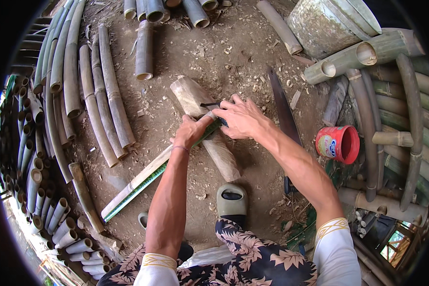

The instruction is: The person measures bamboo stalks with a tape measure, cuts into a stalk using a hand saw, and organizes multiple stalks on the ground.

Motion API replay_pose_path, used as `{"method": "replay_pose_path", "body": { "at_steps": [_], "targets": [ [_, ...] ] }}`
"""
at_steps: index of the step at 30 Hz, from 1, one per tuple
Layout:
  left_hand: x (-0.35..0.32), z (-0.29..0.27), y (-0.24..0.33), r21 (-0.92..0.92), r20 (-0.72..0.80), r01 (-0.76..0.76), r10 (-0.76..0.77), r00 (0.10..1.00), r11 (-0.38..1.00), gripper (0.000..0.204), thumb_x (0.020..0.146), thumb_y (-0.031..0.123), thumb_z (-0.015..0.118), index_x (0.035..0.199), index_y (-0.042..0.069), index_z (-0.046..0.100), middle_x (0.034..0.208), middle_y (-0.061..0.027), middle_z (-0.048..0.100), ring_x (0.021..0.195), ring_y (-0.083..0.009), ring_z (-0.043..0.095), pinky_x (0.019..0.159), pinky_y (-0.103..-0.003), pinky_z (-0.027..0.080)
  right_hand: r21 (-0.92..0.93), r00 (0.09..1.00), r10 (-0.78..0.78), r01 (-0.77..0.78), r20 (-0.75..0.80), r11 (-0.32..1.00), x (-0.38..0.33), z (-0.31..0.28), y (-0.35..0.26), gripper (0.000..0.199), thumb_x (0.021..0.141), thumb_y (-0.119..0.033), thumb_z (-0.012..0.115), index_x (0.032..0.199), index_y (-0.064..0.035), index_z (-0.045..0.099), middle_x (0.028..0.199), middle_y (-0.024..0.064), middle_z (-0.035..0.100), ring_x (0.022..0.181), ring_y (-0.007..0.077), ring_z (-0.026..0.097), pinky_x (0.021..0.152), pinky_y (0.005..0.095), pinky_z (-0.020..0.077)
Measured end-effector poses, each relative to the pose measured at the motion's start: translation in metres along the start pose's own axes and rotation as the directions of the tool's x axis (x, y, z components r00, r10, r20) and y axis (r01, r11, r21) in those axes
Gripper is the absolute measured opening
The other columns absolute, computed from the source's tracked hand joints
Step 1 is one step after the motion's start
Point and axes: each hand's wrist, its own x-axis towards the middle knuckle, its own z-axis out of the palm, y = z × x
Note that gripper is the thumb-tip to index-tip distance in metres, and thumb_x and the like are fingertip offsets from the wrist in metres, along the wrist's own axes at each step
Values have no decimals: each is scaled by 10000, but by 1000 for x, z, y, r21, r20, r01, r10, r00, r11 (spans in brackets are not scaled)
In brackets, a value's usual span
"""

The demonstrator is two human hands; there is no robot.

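A long pale split bamboo strip point(139, 185) slants across a short log point(224, 159) on the ground. Along its lower edge runs a green band with fine marks, like a measuring tape point(145, 183). My left hand point(191, 131) is closed round the strip near its upper end, thumb pointing towards my right hand. My right hand point(240, 117) grips at that same end, over the log. A thin dark tool point(208, 104) sticks out left of its fingers; its kind is not clear, and the hand covers most of it.
A handsaw point(282, 105) lies right of the log, beside a red tin point(337, 144). Bamboo poles point(110, 88) lie at left, with more stacked at right. A dirty white bucket point(331, 26) stands far right. Wood chips litter the dirt; my sandal point(232, 202) is near the log.
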Motion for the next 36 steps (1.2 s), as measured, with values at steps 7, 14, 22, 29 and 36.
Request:
{"method": "replay_pose_path", "body": {
  "at_steps": [7, 14, 22, 29, 36],
  "targets": [
    [10, 7, -7, 150, 33, -150, 147, 989, 977, 1046, 735, 682, 632, 1282, -186, 428, 1270, -385, 552, 1200, -455, 576, 1007, -426, 460, -105, 978, 14, 7, 208, 994, -41, -4, -23, 502, 845, -355, 607, 1240, -48, 560, 1142, 118, 553, 1037, 274, 501, 757, 459, 491],
    [5, 0, -3, -7, -38, -138, 137, 990, 990, 613, 830, 549, 625, 1264, 116, 605, 1177, -333, 589, 1079, -456, 619, 927, -433, 505, 281, 953, 20, -109, 302, 954, -179, 82, -53, 589, 885, -438, 591, 1340, -71, 517, 1207, 114, 560, 1100, 317, 515, 831, 473, 507],
    [-25, -11, 33, -47, -104, -202, 196, 975, 978, 569, 810, 433, 661, 1127, -39, 654, 1172, -258, 638, 1116, -316, 610, 953, -371, 469, 497, 787, 595, -586, 162, 640, -298, 209, -69, 754, 899, -487, 610, 1439, -3, 404, 1356, 242, 475, 1278, 449, 420, 1005, 546, 429],
    [-12, -4, 3, 276, -136, -363, 410, 902, 890, 245, 935, 338, 579, 1165, 305, 656, 1010, -258, 655, 946, -460, 640, 826, -444, 551, 417, 538, 802, -687, -260, 595, -270, 214, -10, 897, 752, -243, 747, 1499, -10, 308, 1286, 260, 504, 1207, 434, 459, 1083, 558, 322],
    [-1, -1, -13, 432, -95, -434, 519, 850, 790, 251, 934, 117, 530, 1110, 245, 654, 1006, -147, 667, 882, -366, 621, 801, -394, 530, 739, 485, 676, -86, -555, 668, -284, 174, -4, 604, 786, -48, 606, 1368, 70, 496, 1060, 204, 665, 914, 275, 658, 789, 380, 527]
  ]
}}
